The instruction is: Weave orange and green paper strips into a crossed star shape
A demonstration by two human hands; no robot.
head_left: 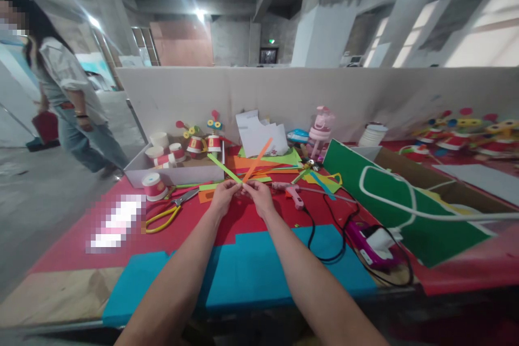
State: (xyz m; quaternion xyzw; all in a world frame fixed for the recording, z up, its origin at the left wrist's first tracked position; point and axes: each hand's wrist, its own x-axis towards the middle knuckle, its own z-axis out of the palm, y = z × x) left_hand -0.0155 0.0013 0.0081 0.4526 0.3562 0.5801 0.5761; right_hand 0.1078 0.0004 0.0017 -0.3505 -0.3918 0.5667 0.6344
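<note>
My left hand (224,198) and my right hand (259,198) meet over the red tabletop, fingertips pinched together. A light green paper strip (222,166) slants up to the left from the fingertips. An orange paper strip (258,159) slants up to the right, so the two form a V. The lower ends join at my fingers, which hide how they overlap. Beside my right hand lies a pink hot glue gun (295,194). Yellow-handled scissors (167,215) rest to the left of my left hand.
Paper cups and cup figures fill a white box (178,175) at back left. Coloured paper (279,161) lies behind my hands. Blue sheets (243,270) cover the front edge. A purple power strip (371,246), cables and a green-sided box (389,200) stand right. A person (73,86) walks at far left.
</note>
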